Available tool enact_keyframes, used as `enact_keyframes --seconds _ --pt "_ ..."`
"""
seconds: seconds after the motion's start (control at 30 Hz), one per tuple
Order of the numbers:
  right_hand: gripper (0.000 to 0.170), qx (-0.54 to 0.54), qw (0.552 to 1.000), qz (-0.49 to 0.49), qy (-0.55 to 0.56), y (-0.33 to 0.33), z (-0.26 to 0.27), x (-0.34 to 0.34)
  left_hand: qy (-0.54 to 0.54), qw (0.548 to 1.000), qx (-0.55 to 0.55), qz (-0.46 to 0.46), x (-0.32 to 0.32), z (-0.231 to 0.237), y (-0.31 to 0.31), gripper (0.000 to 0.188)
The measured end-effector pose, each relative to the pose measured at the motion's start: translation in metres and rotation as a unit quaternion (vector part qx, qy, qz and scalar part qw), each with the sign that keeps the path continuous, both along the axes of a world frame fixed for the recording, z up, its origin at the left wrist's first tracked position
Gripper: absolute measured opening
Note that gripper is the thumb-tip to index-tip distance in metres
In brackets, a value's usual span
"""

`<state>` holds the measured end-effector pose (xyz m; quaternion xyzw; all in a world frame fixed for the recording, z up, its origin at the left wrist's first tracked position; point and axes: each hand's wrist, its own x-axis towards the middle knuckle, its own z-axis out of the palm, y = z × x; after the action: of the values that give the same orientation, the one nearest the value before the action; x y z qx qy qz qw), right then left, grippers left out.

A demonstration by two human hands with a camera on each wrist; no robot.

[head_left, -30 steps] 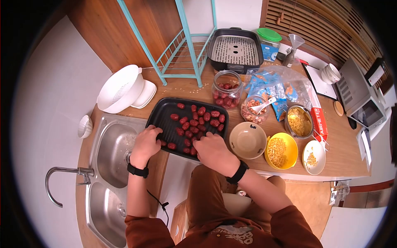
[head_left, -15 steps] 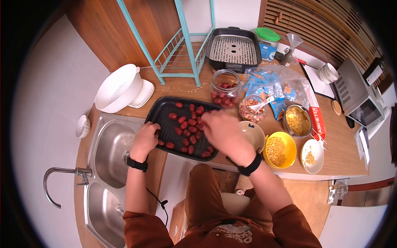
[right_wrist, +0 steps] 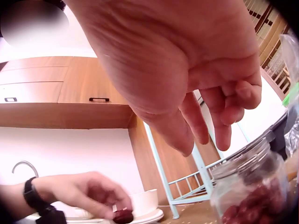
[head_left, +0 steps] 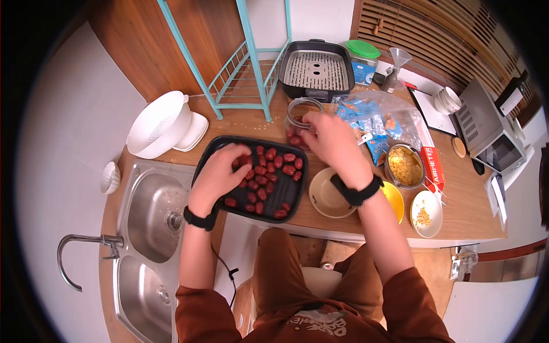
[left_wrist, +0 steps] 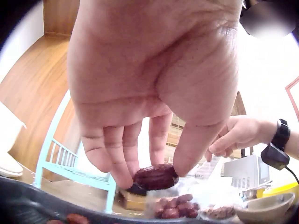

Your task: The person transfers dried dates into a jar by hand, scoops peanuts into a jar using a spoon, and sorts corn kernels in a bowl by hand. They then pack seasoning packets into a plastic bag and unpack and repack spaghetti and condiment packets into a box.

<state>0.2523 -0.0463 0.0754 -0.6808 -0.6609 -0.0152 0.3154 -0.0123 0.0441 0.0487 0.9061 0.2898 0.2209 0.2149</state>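
Head view: two hands were seen above the surface (head_left: pixel 246 121). One red date (left_wrist: pixel 156 178) was gripped in the left hand (head_left: pixel 218 174), pinched between thumb and fingers above one black tray (head_left: pixel 291 192). In the tray, loose dates (head_left: pixel 261 179) were counted at roughly two dozen; an exact figure could not be taken, as part of the tray was covered by the left hand. The right hand (head_left: pixel 338 146) was held just beside and above the mouth of one glass jar (right_wrist: pixel 244 161), its fingers loosely bent with nothing seen between them. The jar was part-filled with dates, uncountable through the glass.

Four bowls were noted to the right: one beige (head_left: pixel 331 200), one yellow (head_left: pixel 394 200), one white (head_left: pixel 427 227) and one metal (head_left: pixel 422 178). Yellow pieces were contained in the last two. The yellow bowl was partly blocked by the right forearm (head_left: pixel 386 231), and the jar by the right hand.

Behind were recorded one teal rack (head_left: pixel 256 63), one pan (head_left: pixel 316 94) with a perforated plate, and one green-lidded container (head_left: pixel 363 51). One two-basin sink (head_left: pixel 146 220) and one white colander (head_left: pixel 163 128) were located at the left.
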Motion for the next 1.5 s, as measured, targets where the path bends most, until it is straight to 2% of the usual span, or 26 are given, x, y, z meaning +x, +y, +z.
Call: enact_keyframes --seconds 0.03,0.13,0.2,0.27,0.33,0.37,0.43,0.57,0.63,0.73,0.8,0.83,0.9,0.97,1.07,1.13,1.33,1.5 --pt "0.013 0.005 1.000 0.016 0.012 -0.010 -0.001 -0.009 -0.001 1.000 -0.001 0.001 0.013 0.005 0.000 0.027" --pt "0.016 -0.020 0.998 0.060 0.000 -0.044 -0.015 -0.040 -0.078 0.996 -0.021 -0.048 0.064 0.019 0.005 0.027" --pt "0.016 -0.024 0.995 0.095 0.003 -0.057 -0.031 -0.053 -0.150 0.986 0.027 -0.067 0.100 0.027 0.012 0.028" --pt "0.017 -0.030 0.993 0.113 0.013 -0.065 -0.044 -0.066 -0.147 0.985 0.059 -0.065 0.123 0.029 0.021 0.029" --pt "0.023 -0.105 0.985 0.133 0.021 -0.070 -0.055 -0.079 -0.144 0.983 0.101 -0.056 0.140 0.027 0.026 0.031" --pt "0.023 -0.105 0.985 0.134 0.022 -0.071 -0.062 -0.084 -0.143 0.983 0.101 -0.055 0.140 0.024 0.028 0.031" --pt "0.023 -0.109 0.983 0.144 -0.032 -0.070 -0.074 -0.091 -0.094 0.980 0.169 -0.052 0.139 0.023 0.029 0.032" --pt "0.023 -0.132 0.974 0.179 -0.049 -0.068 -0.089 -0.092 -0.116 0.980 0.148 -0.064 0.090 0.026 0.005 0.033" --pt "0.024 -0.136 0.972 0.185 -0.056 -0.065 -0.096 -0.091 0.005 0.997 0.075 -0.003 0.051 0.030 -0.007 0.034" --pt "0.025 -0.114 0.976 0.177 -0.050 -0.060 -0.093 -0.097 0.085 0.992 0.068 0.058 -0.007 0.006 0.001 0.035" --pt "0.025 -0.093 0.982 0.161 -0.030 -0.054 -0.092 -0.106 0.158 0.979 0.057 0.115 -0.037 -0.003 0.000 0.033" --pt "0.026 -0.076 0.985 0.154 -0.022 -0.048 -0.093 -0.110 0.160 0.979 0.057 0.115 -0.048 -0.010 -0.001 0.033" --pt "0.027 -0.058 0.987 0.146 -0.014 -0.038 -0.097 -0.116 0.267 0.945 0.072 0.173 -0.067 -0.027 -0.002 0.030" --pt "0.029 -0.062 0.989 0.135 -0.014 -0.031 -0.106 -0.119 0.268 0.944 0.069 0.178 -0.072 -0.034 -0.008 0.030" --pt "0.031 -0.064 0.987 0.142 -0.029 -0.027 -0.114 -0.119 0.293 0.938 0.006 0.187 -0.073 -0.043 -0.015 0.030" --pt "0.031 -0.064 0.987 0.143 -0.032 -0.031 -0.116 -0.118 0.227 0.956 -0.008 0.183 -0.078 -0.054 -0.013 0.030" --pt "0.029 -0.071 0.988 0.129 -0.054 -0.034 -0.115 -0.120 0.180 0.973 -0.024 0.142 -0.083 -0.059 -0.011 0.028" --pt "0.029 -0.082 0.988 0.121 -0.043 -0.034 -0.115 -0.116 0.151 0.968 -0.091 0.176 -0.069 -0.057 -0.018 0.026"
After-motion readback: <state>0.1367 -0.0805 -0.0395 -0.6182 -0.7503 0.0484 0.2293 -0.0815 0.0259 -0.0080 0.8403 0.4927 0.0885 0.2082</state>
